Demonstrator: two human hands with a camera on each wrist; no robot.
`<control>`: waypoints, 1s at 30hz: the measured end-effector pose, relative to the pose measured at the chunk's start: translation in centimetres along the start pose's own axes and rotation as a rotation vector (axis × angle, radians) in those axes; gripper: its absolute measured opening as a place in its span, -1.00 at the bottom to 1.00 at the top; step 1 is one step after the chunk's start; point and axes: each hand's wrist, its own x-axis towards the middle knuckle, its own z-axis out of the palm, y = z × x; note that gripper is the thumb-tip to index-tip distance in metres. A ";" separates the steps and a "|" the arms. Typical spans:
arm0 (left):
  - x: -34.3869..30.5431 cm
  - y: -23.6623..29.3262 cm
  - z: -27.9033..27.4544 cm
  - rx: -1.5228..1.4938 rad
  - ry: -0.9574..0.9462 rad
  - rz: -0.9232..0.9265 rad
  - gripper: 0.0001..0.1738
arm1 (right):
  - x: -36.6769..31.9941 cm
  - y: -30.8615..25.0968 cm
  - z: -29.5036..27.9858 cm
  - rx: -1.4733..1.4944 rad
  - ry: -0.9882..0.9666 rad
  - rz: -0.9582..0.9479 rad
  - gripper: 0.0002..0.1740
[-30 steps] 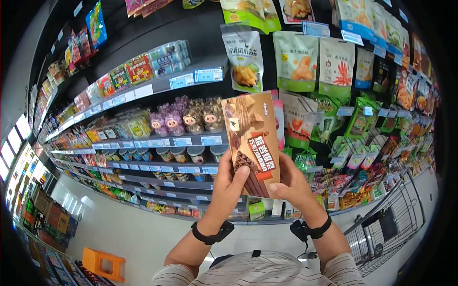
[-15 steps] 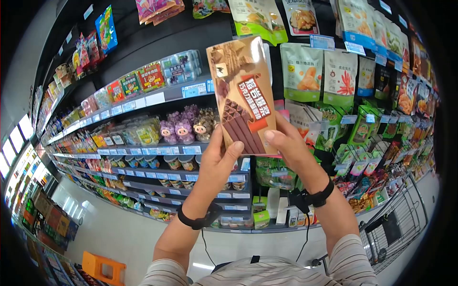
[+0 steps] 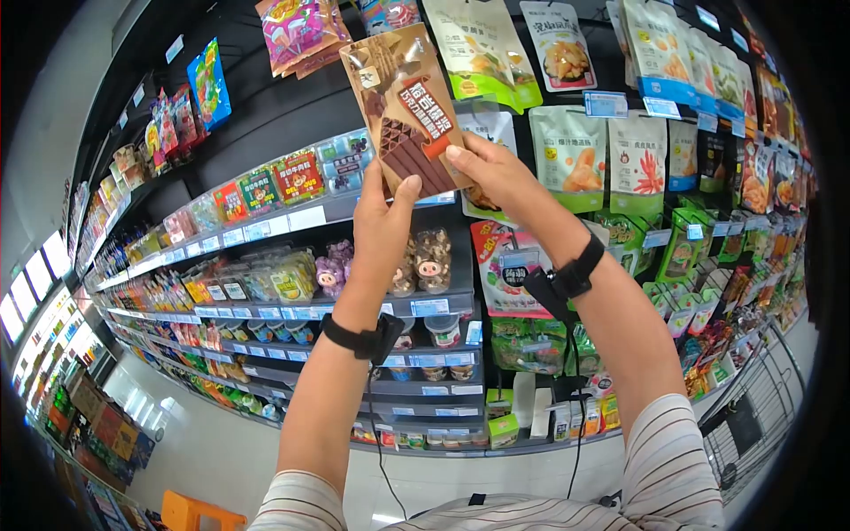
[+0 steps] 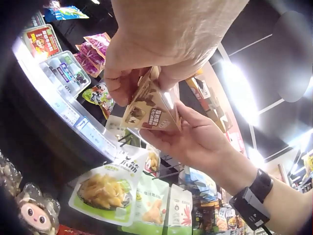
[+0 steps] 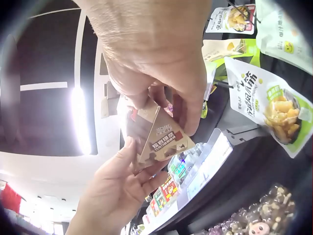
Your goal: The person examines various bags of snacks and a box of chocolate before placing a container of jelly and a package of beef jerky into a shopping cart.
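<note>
A brown chocolate snack box (image 3: 400,104) with chocolate sticks printed on its front is held up before the shelves, leaning to the left in the head view. My left hand (image 3: 383,217) grips its lower left side, thumb on the front. At the lower right corner my right hand (image 3: 496,174) grips it too, with that thumb also on the front. The left wrist view shows the box (image 4: 150,111) end-on, its end triangular, between both hands. From the right wrist, the box's (image 5: 164,134) other printed faces appear; fingers behind it are partly hidden.
Behind the box a shelf edge (image 3: 310,217) carries small packs and price labels. Hanging snack pouches (image 3: 567,150) fill the right side, and pink bags (image 3: 301,35) hang above. A shopping cart (image 3: 753,425) stands lower right, an orange stool (image 3: 199,513) lower left.
Both hands have raised the box up and to the left in the head view, and it leans further left. The arms are more stretched out; the grip stays two-handed.
</note>
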 end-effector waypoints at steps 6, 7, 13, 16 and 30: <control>3.1 -2.8 -0.2 0.116 0.020 -0.001 -0.57 | 3.2 1.9 -0.6 -0.054 0.076 0.016 -0.51; 3.5 -3.0 -0.2 0.140 0.027 -0.005 -0.58 | 3.7 2.4 -0.7 -0.081 0.090 0.012 -0.53; 4.9 -4.6 -0.1 0.284 0.041 -0.033 -0.61 | 5.4 4.6 -1.4 -0.134 0.127 0.043 -0.57; 5.3 -6.0 -0.1 0.309 0.059 -0.014 -0.57 | 5.2 4.6 -1.6 -0.212 0.134 0.074 -0.57; 5.7 -6.2 0.8 0.593 0.115 0.007 -0.41 | 6.3 6.2 -2.0 -0.253 0.184 0.109 -0.65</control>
